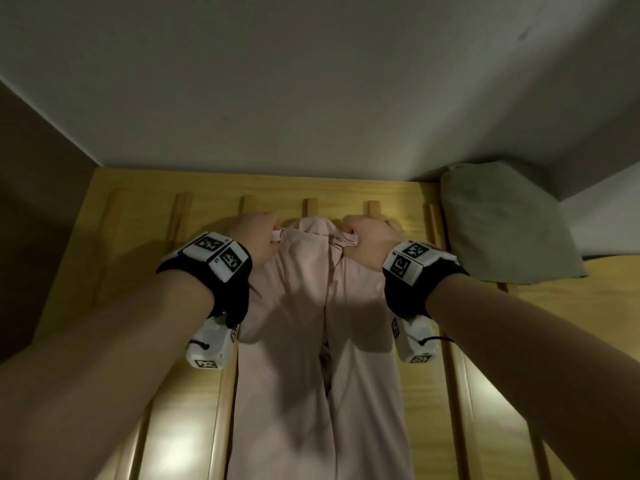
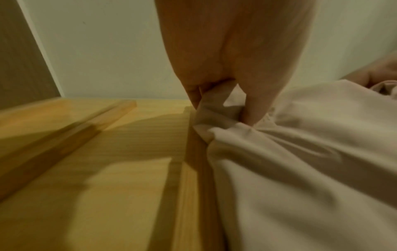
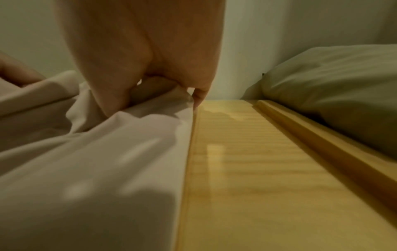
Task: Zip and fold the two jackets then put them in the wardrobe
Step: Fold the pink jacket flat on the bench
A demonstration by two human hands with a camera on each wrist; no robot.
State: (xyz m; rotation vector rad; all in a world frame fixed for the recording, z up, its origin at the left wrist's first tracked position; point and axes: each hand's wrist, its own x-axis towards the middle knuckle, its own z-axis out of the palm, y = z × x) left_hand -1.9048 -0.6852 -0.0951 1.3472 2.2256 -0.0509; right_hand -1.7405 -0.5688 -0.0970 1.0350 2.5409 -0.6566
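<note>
jacket [image 1: 311,341] is soft matte pink cloth, slatted bed [image 3: 247,169] is glossy varnished pine, pillow [image 1: 502,220] at 2 o'clock plain matte fabric

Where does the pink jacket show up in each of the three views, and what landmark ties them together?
Head: pink jacket runs down the centre, its far edge gripped by the left hand and right hand.
Left wrist: fills the right side.
Right wrist: fills the lower left.
Shared landmark: the slatted wooden surface beneath it.
</note>
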